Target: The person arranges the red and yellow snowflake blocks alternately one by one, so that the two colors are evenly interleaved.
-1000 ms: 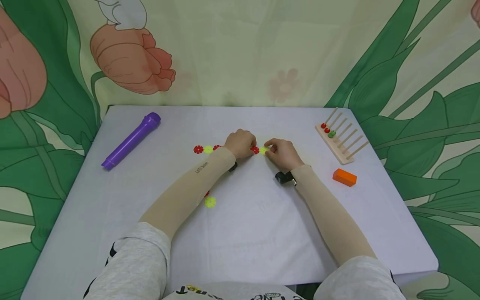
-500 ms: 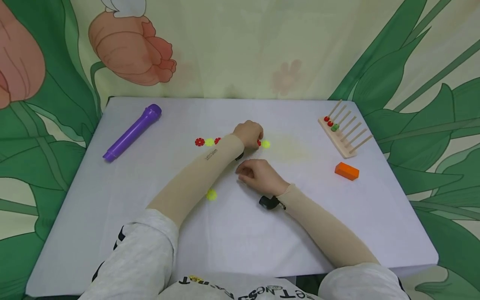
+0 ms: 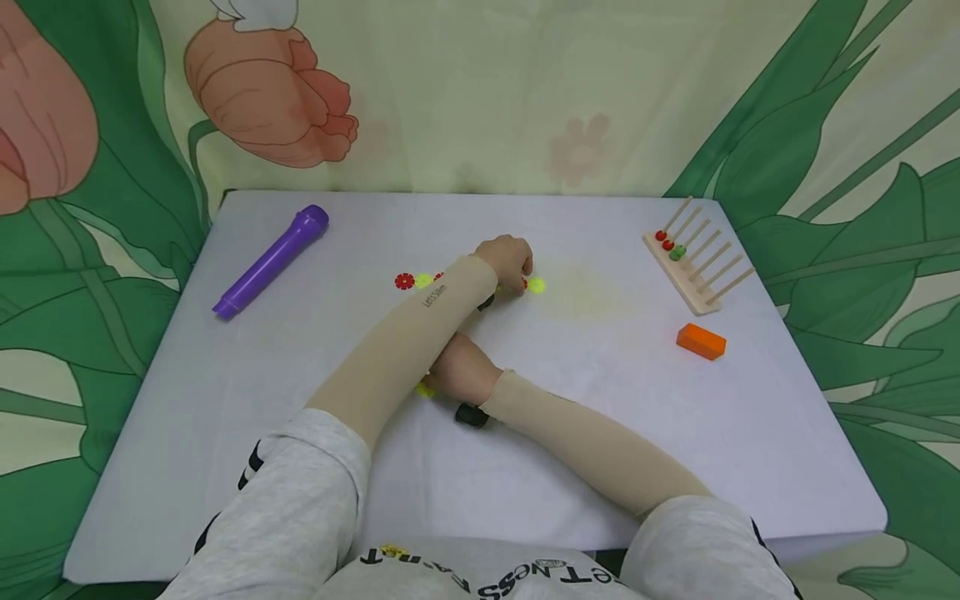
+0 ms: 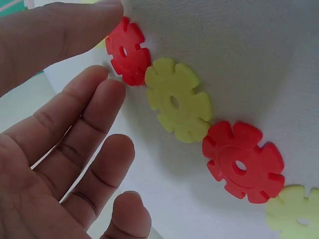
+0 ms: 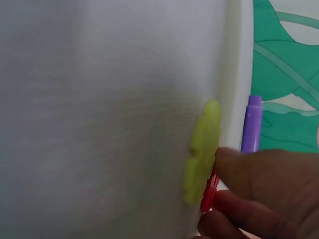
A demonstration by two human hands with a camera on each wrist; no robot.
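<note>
My left hand (image 3: 506, 260) hangs over the right part of a row of red and yellow notched plastic discs. In the left wrist view its fingers lie loosely extended, thumb and fingertips beside a red disc (image 4: 127, 52); a yellow disc (image 4: 177, 99) and another red disc (image 4: 242, 162) follow in line. The row's end yellow disc (image 3: 536, 285) shows past that hand. My right hand (image 3: 467, 371) reaches beneath the left forearm and pinches a red disc (image 5: 211, 189) between thumb and finger. A yellow disc (image 5: 203, 152) stands tilted against it; whether they are joined I cannot tell.
A purple tube with a wider cap (image 3: 272, 262) lies at the far left. Back right stands a wooden peg rack (image 3: 686, 275) with red and green beads; an orange block (image 3: 701, 342) sits in front of it. The left forearm crosses over my right hand.
My right hand has left the yellow disc at the row's right end, moved left and toward me, and taken hold of the red disc. The left hand stays by the row, its position slightly shifted.
</note>
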